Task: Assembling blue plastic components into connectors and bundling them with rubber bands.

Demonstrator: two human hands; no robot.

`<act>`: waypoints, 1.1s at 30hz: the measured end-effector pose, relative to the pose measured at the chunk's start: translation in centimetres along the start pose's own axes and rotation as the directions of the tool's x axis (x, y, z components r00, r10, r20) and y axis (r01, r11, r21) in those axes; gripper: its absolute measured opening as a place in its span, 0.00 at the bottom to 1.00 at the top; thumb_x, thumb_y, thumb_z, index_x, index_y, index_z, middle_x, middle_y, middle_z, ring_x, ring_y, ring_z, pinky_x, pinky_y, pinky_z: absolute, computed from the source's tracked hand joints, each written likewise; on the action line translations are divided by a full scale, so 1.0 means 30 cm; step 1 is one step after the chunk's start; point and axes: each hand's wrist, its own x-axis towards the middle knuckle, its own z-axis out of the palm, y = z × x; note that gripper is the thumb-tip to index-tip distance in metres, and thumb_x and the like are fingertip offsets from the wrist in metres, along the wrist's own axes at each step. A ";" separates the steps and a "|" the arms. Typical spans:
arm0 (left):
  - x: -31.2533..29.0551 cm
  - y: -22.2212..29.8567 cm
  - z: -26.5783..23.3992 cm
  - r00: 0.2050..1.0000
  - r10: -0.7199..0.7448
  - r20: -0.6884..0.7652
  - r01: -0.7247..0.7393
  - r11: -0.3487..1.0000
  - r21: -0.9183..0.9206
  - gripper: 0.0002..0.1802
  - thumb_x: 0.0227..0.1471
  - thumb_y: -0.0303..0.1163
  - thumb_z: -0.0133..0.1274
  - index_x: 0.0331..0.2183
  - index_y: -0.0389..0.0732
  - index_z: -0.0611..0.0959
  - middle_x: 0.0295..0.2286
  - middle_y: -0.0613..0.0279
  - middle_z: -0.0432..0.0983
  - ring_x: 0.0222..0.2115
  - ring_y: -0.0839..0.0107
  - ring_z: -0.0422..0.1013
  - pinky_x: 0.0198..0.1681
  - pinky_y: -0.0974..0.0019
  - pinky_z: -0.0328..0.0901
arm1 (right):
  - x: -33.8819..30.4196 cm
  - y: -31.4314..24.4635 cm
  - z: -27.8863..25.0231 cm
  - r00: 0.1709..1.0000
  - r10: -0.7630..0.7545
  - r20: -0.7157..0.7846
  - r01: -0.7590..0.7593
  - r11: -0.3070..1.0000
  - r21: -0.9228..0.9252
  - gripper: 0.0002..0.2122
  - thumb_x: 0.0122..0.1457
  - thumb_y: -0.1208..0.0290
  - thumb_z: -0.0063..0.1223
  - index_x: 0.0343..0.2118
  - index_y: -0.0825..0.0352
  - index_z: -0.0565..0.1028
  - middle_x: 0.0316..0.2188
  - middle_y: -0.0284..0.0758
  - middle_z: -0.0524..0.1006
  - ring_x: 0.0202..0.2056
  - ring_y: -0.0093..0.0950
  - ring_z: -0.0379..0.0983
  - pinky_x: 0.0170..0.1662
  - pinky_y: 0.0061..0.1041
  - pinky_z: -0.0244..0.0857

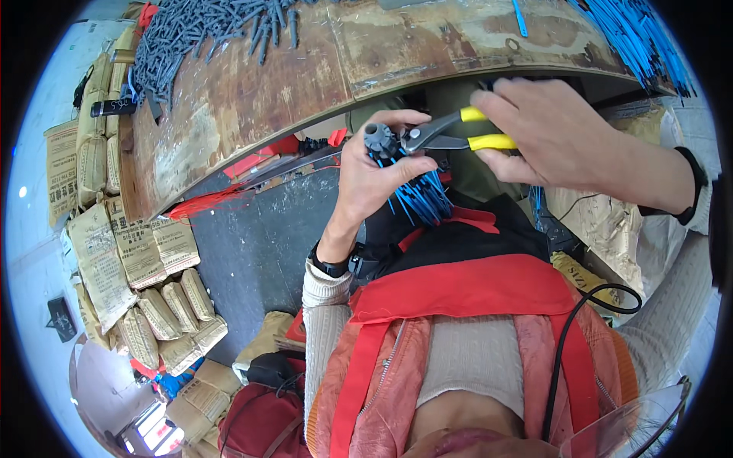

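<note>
My left hand (363, 179) is closed around a bundle of dark grey ribbed plastic pieces (379, 138), one round hollow end facing up. Thin blue strips (424, 200) fan out below that hand, over my lap. In my right hand (546, 130) are pliers (441, 143) with yellow handles, the fingers wrapped around the grips. Their handles stand somewhat apart. The dark jaws reach in beside the grey pieces, between my left thumb and fingers; whether the tips bite on anything cannot be made out.
Ahead stands a worn wooden table (305, 91), its near edge just beyond my hands. It bears a heap of grey plastic pieces (191, 46) and many blue strips (645, 38). Red strips (206, 204) stick out below its left side. Paper sacks (141, 252) are stacked at left.
</note>
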 end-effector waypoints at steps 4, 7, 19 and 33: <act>-0.013 -0.007 -0.019 0.999 -0.002 0.049 -0.001 0.997 0.076 0.26 0.38 0.28 0.69 0.42 0.37 0.80 0.29 0.69 0.75 0.31 0.83 0.69 0.35 0.76 0.64 | 0.012 -0.014 0.018 0.604 0.126 0.787 -0.715 0.523 0.465 0.16 0.61 0.60 0.50 0.31 0.72 0.71 0.18 0.34 0.73 0.19 0.23 0.71 0.23 0.28 0.61; -0.016 -0.004 -0.018 0.994 -0.016 0.106 0.010 0.998 0.062 0.24 0.39 0.29 0.69 0.41 0.37 0.80 0.28 0.69 0.74 0.30 0.83 0.69 0.35 0.76 0.64 | -0.034 -0.051 0.067 0.654 0.104 0.749 -0.711 0.421 0.563 0.16 0.62 0.60 0.49 0.29 0.73 0.73 0.19 0.35 0.74 0.20 0.23 0.71 0.25 0.26 0.63; -0.021 -0.002 -0.003 0.986 -0.016 0.166 0.013 1.000 0.017 0.18 0.41 0.31 0.69 0.32 0.38 0.77 0.26 0.71 0.74 0.28 0.83 0.68 0.32 0.75 0.63 | 0.043 -0.030 -0.109 0.388 -0.018 0.921 -0.907 0.171 0.386 0.19 0.64 0.58 0.47 0.37 0.74 0.73 0.29 0.37 0.77 0.24 0.23 0.75 0.29 0.23 0.68; -0.026 -0.005 -0.041 0.938 0.085 0.337 -0.055 0.994 -0.096 0.20 0.38 0.31 0.71 0.30 0.38 0.75 0.26 0.69 0.71 0.28 0.81 0.67 0.32 0.73 0.62 | 0.104 -0.097 -0.161 0.435 0.131 0.891 -0.794 0.522 0.311 0.16 0.64 0.59 0.45 0.29 0.70 0.69 0.16 0.31 0.69 0.19 0.21 0.68 0.23 0.24 0.62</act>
